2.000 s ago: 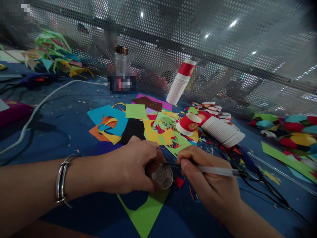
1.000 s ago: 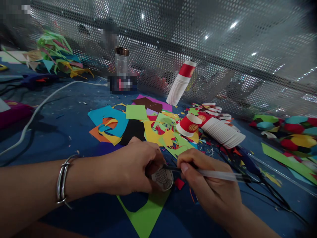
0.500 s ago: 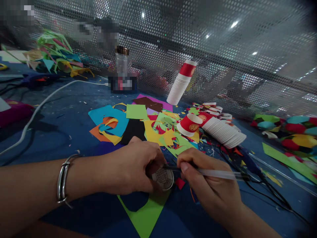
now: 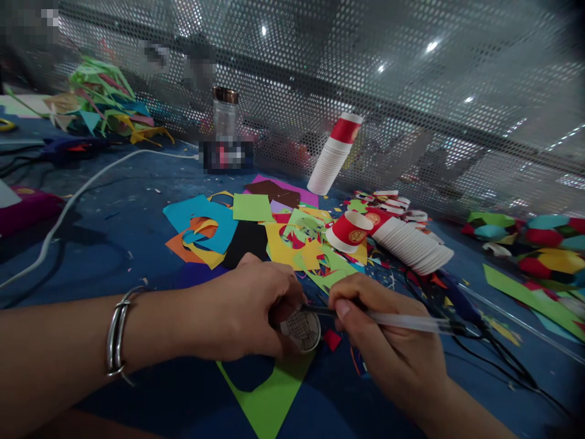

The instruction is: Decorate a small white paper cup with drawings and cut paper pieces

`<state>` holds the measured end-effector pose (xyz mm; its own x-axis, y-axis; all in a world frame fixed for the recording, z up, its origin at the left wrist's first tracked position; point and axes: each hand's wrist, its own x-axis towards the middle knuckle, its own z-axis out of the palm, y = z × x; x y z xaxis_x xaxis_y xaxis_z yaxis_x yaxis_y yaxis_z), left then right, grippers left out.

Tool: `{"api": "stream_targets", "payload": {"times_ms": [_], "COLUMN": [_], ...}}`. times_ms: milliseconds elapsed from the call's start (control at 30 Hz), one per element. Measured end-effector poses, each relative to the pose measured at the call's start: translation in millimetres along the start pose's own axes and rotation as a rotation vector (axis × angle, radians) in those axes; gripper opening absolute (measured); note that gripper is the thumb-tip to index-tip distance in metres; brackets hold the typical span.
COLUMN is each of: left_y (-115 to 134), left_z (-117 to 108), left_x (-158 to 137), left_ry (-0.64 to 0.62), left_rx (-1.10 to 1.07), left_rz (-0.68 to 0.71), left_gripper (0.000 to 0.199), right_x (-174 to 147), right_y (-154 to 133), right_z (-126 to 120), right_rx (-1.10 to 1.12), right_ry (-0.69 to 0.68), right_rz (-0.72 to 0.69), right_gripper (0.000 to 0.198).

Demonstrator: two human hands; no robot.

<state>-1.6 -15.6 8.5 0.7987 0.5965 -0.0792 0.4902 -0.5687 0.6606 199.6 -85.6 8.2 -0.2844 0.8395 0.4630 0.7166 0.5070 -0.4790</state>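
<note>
My left hand [image 4: 249,311] is closed around the edge of a round white piece [image 4: 302,330] with a pale rim and dark grid lines drawn on its face. Its left part is hidden under my fingers, so I cannot tell how deep it is. Between the fingers and thumb of my right hand [image 4: 384,335] is a pen [image 4: 406,321] with a clear barrel and dark grip. The pen's tip end reaches the upper edge of the round piece. Below both hands lies a green paper sheet [image 4: 269,408] with a round cutout.
Paper scraps [image 4: 297,244] cover the table's middle. Beyond them are a leaning cup stack [image 4: 336,152], a red paper cup [image 4: 350,231] and a lying cup stack [image 4: 414,244]. A glue gun [image 4: 461,299] with a cable is at right. A white cable [image 4: 82,189] crosses the left side.
My right hand and the pen have shifted very slightly to the right. The left hand stays in place on the round piece.
</note>
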Motion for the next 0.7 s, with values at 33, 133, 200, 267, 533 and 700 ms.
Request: {"api": "stream_targets", "payload": {"times_ms": [33, 133, 200, 267, 533, 700], "left_y": [0.6, 2.2, 2.7, 2.4, -2.5, -1.9], "left_z": [-0.8, -2.9, -3.8, -3.5, 2.1, 0.0], "left_x": [0.0, 0.4, 0.6, 0.7, 1.5, 1.0], "left_ry": [-0.005, -0.013, -0.019, -0.022, 0.025, 0.002], "left_rx": [-0.006, -0.005, 0.007, 0.018, 0.017, 0.019], "left_rz": [-0.007, -0.012, -0.008, -0.005, 0.046, 0.023], "left_gripper": [0.029, 0.030, 0.030, 0.028, 0.030, 0.031], "right_x": [0.3, 0.8, 1.0, 1.2, 0.7, -0.5], "right_y": [-0.7, -2.3, -2.6, -2.0, 3.0, 1.8], "right_z": [-0.2, -0.4, -0.2, 0.0, -0.5, 0.3], "right_rx": [-0.003, -0.003, 0.002, 0.004, -0.016, -0.011], "right_ry": [-0.001, -0.014, -0.018, -0.017, -0.018, -0.008], "right_rz": [-0.006, -0.027, -0.033, -0.034, 0.001, 0.008], "right_gripper": [0.022, 0.022, 0.023, 0.023, 0.022, 0.022]}}
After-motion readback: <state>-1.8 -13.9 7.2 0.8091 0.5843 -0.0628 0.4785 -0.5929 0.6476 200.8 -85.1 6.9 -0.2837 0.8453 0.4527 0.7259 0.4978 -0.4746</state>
